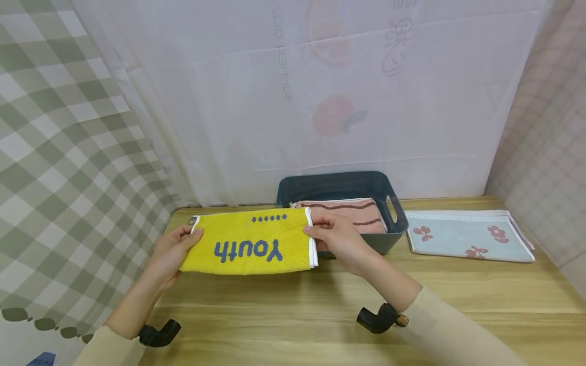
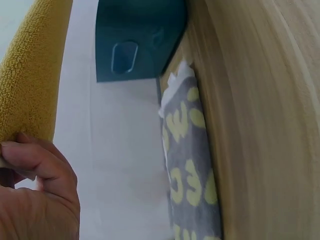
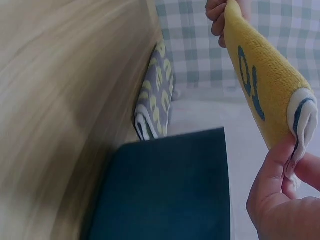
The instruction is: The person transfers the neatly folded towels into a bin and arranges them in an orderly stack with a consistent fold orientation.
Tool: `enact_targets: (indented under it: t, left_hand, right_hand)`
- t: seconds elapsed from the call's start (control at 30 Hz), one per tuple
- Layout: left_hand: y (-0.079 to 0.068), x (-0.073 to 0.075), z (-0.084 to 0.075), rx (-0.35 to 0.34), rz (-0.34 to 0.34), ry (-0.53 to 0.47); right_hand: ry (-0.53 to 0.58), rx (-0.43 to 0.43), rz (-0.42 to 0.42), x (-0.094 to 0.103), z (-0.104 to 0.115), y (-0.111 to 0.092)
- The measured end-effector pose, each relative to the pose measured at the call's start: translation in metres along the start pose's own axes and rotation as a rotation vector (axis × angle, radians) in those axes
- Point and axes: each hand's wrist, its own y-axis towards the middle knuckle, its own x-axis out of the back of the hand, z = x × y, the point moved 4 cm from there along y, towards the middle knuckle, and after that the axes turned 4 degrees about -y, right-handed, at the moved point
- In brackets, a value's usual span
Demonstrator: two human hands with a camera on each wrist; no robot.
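We see bright, even light in the head view, with a soft shadow on the pale wood-grained table beneath the folded yellow terry towel. Beyond the table's right edge, a pale checked cloth looks hazy. Our wrist views are dimmer and duller, and the folded grey towel with yellow lettering blurs in the left one.

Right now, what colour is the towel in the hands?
The held towel is yellow with blue-grey letters; the head view shows it best.
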Motion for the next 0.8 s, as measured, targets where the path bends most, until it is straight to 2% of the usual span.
enact_targets:
  t: [0.13, 0.37, 0.57, 0.8]
  left_hand:
    - [0.006, -0.010, -0.008, -0.014, 0.015, 0.022]
    - [0.016, -0.027, -0.017, -0.040, 0.026, 0.019]
    - [0.026, -0.044, -0.019, -0.047, -0.007, 0.000]
    - [0.037, -0.063, -0.026, -0.061, -0.006, -0.025]
  right_hand:
    - [-0.004, 0.017, -0.009, 0.010, 0.003, 0.000]
    - [-0.061, 0.019, -0.077, 0.028, 0.007, 0.001]
    - [-0.119, 0.042, -0.144, 0.044, 0.013, 0.000]
    - [-0.095, 0.054, -0.174, 0.061, 0.020, -0.002]
